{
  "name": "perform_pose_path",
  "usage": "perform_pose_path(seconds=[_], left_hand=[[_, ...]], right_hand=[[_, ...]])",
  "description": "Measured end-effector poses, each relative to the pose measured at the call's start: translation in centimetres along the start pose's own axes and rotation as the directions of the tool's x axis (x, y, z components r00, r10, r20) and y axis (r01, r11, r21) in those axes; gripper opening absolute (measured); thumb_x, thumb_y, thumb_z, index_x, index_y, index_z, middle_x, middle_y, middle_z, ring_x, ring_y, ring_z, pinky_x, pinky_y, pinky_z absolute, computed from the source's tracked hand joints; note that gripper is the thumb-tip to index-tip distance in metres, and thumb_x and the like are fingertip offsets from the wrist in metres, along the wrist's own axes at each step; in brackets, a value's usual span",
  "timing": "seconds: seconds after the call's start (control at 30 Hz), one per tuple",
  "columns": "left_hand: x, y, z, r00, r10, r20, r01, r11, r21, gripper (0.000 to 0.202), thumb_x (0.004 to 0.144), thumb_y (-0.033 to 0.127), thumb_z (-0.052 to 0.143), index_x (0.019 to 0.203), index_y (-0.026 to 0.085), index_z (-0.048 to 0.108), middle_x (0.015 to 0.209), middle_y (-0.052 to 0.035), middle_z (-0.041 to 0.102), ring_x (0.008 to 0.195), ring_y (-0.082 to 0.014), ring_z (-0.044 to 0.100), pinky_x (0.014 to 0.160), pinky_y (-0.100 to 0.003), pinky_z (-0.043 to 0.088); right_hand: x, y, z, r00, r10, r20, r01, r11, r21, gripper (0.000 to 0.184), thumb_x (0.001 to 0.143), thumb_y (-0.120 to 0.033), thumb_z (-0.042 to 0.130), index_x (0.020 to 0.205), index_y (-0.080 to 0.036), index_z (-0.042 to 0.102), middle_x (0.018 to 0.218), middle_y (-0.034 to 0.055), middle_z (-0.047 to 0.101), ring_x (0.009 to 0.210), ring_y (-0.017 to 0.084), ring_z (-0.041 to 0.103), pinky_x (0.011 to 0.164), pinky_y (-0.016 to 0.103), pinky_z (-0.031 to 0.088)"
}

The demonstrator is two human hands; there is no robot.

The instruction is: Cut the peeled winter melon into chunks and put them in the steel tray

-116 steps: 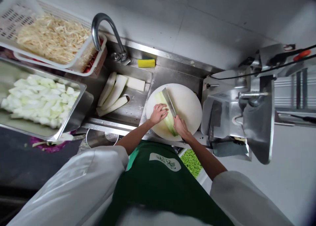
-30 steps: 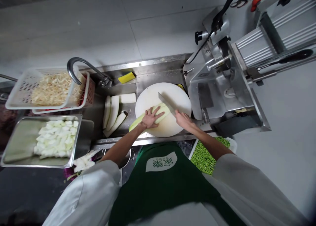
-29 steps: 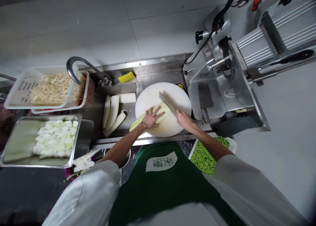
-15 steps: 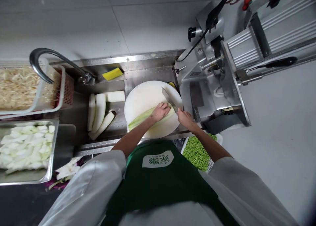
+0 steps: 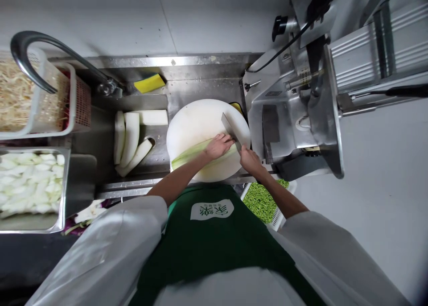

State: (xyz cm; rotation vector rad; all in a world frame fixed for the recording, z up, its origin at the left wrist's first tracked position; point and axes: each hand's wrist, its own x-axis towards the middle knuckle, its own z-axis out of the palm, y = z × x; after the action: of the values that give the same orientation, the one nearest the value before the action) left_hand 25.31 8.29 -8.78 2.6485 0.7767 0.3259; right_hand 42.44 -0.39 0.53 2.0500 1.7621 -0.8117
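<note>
On the round white cutting board [image 5: 190, 123] lies a long pale-green vegetable piece [image 5: 189, 155], slanting up to the right. My left hand [image 5: 219, 146] presses down on its right part with bent fingers, hiding some of it. A broad-bladed cleaver [image 5: 230, 126] is gripped at the handle by my right hand [image 5: 250, 160]. Its blade stands just right of my left fingertips, at the right end of the vegetable. Several thick, peeled whitish pieces [image 5: 131, 136] rest in the sink left of the board.
A curved faucet [image 5: 60, 51] and yellow sponge [image 5: 149, 83] are behind the sink. Left stand a steel pan [image 5: 66, 185] of cut white pieces and a basket [image 5: 82, 105] of pale shreds. A metal slicing machine [image 5: 287, 118] borders the board's right; chopped greens [image 5: 259, 203] sit below.
The whole view has shifted slightly and looks a little closer. Both hands keep nearly the same places on the vegetable and cleaver, with the blade still beside my left fingertips.
</note>
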Motion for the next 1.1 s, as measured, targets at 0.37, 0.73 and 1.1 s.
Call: perform_pose_path(seconds=[0.37,0.73,1.1], left_hand=[[-0.2,-0.1,0.2,0.999,0.004,-0.037,-0.003,1.0,0.019,0.037,0.108,0.032,0.036,0.106,0.019,0.071,0.11,-0.0108,0.064,0.102,-0.0241,0.053,0.092,-0.039,0.042],[-0.6,-0.2,0.0,0.998,0.021,-0.055,-0.019,0.999,0.044,0.038,0.108,0.031,0.035,0.107,0.017,0.071,0.11,-0.0111,0.065,0.1,-0.0235,0.054,0.091,-0.038,0.042],[-0.4,-0.1,0.0,0.998,0.033,-0.053,-0.03,0.998,0.063,0.036,0.107,0.027,0.036,0.101,0.016,0.07,0.102,-0.0112,0.065,0.097,-0.0243,0.054,0.089,-0.038,0.043]], right_hand=[[-1.6,0.0,-0.8,0.999,-0.016,-0.045,0.014,0.998,-0.054,0.036,0.108,-0.025,0.029,0.137,-0.009,0.043,0.109,0.0218,0.072,0.105,0.032,0.071,0.09,0.037,0.049],[0.3,-0.8,1.0,0.996,-0.055,-0.072,0.055,0.998,-0.008,0.034,0.109,-0.03,0.032,0.136,-0.013,0.043,0.111,0.017,0.074,0.103,0.03,0.071,0.086,0.034,0.047],[-6.5,-0.2,-1.4,0.997,0.033,-0.075,-0.039,0.996,-0.083,0.029,0.11,-0.036,0.036,0.118,-0.013,0.052,0.103,0.019,0.074,0.099,0.029,0.073,0.082,0.03,0.046]])
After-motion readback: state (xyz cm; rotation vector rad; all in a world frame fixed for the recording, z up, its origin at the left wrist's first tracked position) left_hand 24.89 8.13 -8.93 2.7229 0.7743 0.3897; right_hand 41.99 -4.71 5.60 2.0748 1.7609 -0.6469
